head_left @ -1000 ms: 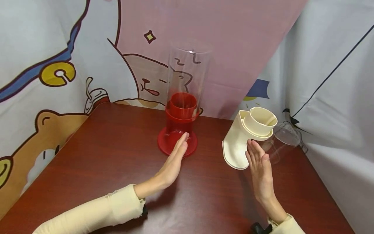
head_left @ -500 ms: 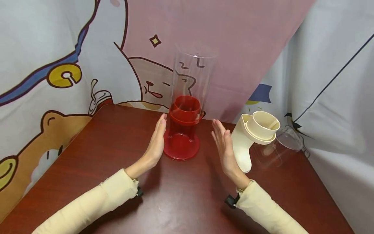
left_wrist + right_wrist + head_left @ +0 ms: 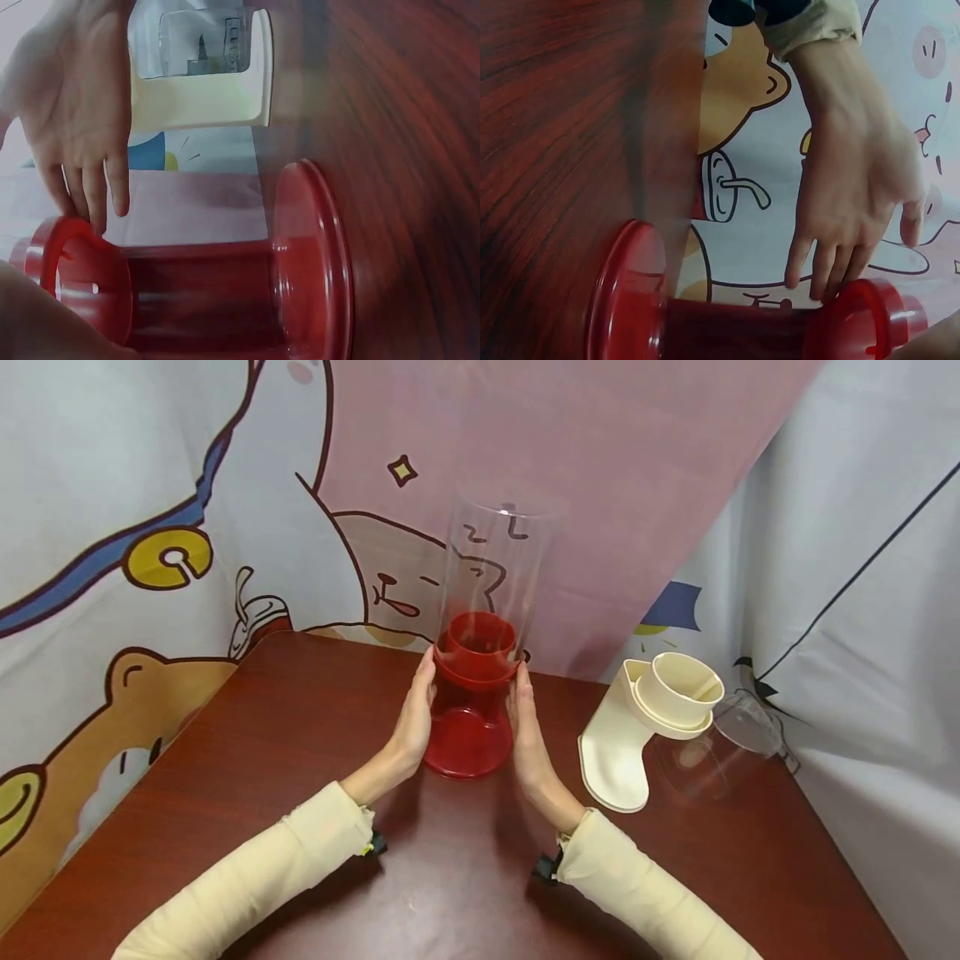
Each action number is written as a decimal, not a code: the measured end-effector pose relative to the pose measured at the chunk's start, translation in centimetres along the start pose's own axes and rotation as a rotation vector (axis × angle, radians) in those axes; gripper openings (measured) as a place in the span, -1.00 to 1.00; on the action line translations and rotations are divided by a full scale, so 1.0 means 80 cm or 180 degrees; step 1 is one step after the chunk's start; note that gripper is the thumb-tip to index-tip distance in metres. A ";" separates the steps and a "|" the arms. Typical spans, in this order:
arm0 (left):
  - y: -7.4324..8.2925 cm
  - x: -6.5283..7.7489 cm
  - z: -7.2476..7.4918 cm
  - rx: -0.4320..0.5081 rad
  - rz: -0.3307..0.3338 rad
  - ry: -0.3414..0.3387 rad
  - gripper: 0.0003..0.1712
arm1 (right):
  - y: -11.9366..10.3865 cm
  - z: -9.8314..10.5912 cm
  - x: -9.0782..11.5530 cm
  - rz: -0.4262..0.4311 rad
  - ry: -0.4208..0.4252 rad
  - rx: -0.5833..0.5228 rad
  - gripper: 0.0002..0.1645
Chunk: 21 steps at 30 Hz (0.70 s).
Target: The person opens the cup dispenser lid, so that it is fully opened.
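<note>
A red stand [image 3: 467,745] with a round foot and a ring-shaped collar stands upright at the table's back. Rising from its collar is a tall clear cylinder [image 3: 495,560], open at the top as far as I can see. My left hand [image 3: 408,727] touches the collar's left side with straight fingers. On the opposite side my right hand [image 3: 531,752] lies against it, fingers also straight. The left wrist view has the right hand's fingertips [image 3: 94,210] at the red collar [image 3: 90,277]; in the right wrist view the left hand [image 3: 859,172] reaches it too.
To the right stands a cream stand [image 3: 613,760] of similar make with a round collar on top. Behind it a clear container [image 3: 738,727] lies tilted near the right edge. Printed cloth [image 3: 600,485] hangs close behind the dark red table [image 3: 450,877].
My right hand has moved left from in front of the cream stand to the red stand's right side. My left hand shifted to its left side. Both now touch the collar.
</note>
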State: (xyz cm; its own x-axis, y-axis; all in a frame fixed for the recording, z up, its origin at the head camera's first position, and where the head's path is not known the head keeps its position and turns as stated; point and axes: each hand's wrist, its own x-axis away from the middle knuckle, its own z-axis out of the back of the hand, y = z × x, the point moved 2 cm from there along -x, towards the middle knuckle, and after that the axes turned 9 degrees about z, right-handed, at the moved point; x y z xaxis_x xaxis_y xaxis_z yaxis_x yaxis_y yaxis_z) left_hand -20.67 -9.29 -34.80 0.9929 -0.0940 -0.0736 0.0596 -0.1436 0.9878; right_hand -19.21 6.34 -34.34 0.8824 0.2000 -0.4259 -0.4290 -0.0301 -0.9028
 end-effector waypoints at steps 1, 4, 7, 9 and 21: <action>0.000 0.003 -0.001 -0.0096 -0.0028 0.0032 -0.27 | 0.002 0.000 -0.001 0.0002 0.0006 -0.0007 -0.08; 0.000 0.017 -0.006 -0.0346 -0.0031 0.0117 -0.25 | 0.010 0.001 -0.007 -0.0002 0.0008 -0.0038 -0.07; 0.004 0.034 -0.017 -0.0428 0.0017 0.0145 -0.22 | 0.022 0.006 -0.017 0.0025 0.0065 -0.0098 -0.06; 0.007 0.044 -0.025 -0.0380 0.0087 0.0147 -0.20 | 0.030 0.012 -0.025 0.0077 0.0104 -0.0055 -0.04; 0.027 -0.011 0.012 0.0012 0.0070 0.0400 -0.30 | 0.018 0.012 0.001 0.0592 0.0277 0.0241 -0.16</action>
State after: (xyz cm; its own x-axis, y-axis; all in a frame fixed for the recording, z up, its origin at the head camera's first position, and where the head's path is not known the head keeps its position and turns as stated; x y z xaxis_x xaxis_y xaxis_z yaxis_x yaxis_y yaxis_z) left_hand -21.51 -10.48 -32.69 0.9991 0.0271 -0.0338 0.0374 -0.1465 0.9885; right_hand -19.95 7.24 -35.61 0.7986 0.1125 -0.5912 -0.5963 0.0158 -0.8026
